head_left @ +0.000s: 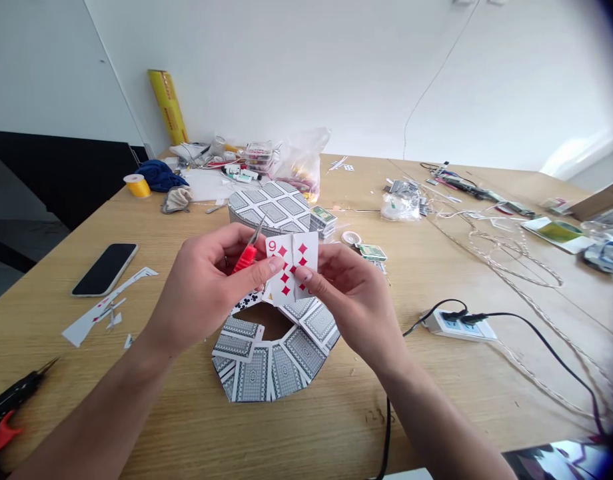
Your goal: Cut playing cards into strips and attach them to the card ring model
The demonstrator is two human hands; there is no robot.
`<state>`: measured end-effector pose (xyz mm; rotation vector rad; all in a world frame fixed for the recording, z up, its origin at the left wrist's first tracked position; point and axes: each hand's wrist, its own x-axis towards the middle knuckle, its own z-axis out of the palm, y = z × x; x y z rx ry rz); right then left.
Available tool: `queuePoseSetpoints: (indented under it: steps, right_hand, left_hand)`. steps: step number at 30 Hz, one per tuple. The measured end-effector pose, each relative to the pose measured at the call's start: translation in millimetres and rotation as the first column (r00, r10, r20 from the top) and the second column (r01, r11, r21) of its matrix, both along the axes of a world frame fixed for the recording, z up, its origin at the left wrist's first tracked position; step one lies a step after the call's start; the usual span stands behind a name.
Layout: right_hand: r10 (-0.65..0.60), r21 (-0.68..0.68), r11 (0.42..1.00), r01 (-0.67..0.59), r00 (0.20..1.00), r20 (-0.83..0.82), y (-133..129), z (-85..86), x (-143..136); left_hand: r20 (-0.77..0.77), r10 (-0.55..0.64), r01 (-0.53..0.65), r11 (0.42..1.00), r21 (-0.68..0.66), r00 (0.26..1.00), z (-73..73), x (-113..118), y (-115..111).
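Observation:
My left hand pinches the left edge of a nine of diamonds playing card. Tucked in that same hand is a red-handled tool with a pointed metal tip; its exact kind is unclear. The right side of the card is gripped between the thumb and fingers of my right hand. A rough line runs down the card's middle, like a cut or tear. Below my hands lies a ring of overlapping playing cards, backs mostly up. Behind them stands a round piece covered in cards.
A phone and card scraps lie at left, with a black glue gun nearer. Stacked cards stand beyond my right hand. A power strip with cables sits right. Bags and supplies line the back.

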<state>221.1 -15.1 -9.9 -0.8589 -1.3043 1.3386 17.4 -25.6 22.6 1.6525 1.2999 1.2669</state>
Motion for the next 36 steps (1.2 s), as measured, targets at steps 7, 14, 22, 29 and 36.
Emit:
queuePoseSetpoints:
  steps: [7, 14, 22, 29, 36]
  right_hand:
    - [0.065, -0.054, 0.996, -0.069, 0.995, -0.08, -0.4, 3.3, 1.7]
    - [0.028, -0.042, 0.999, -0.032, 0.996, -0.089, 1.0, 0.0, 3.2]
    - [-0.018, -0.04, 0.999, 0.014, 0.994, -0.111, -1.8, -0.9, 0.2]
    - [-0.072, -0.027, 0.997, 0.068, 0.986, -0.153, -3.0, -4.0, -4.7]
    - [-0.105, -0.032, 0.994, 0.101, 0.981, -0.162, -3.0, -5.5, -7.1]
  left_hand:
    - [0.023, -0.071, 0.071, 0.997, -0.024, 0.997, -0.7, -0.4, -0.2]
    - [0.079, -0.035, 0.037, 0.999, -0.029, 0.996, -3.0, -0.8, 1.2]
    - [0.123, -0.015, 0.02, 0.999, -0.044, 0.992, -4.1, 4.5, 1.1]
    - [0.132, 0.004, 0.003, 0.999, -0.053, 0.991, -6.5, 6.2, -0.6]
    - [0.132, 0.025, -0.022, 0.999, -0.026, 0.991, -6.4, 7.7, -1.0]
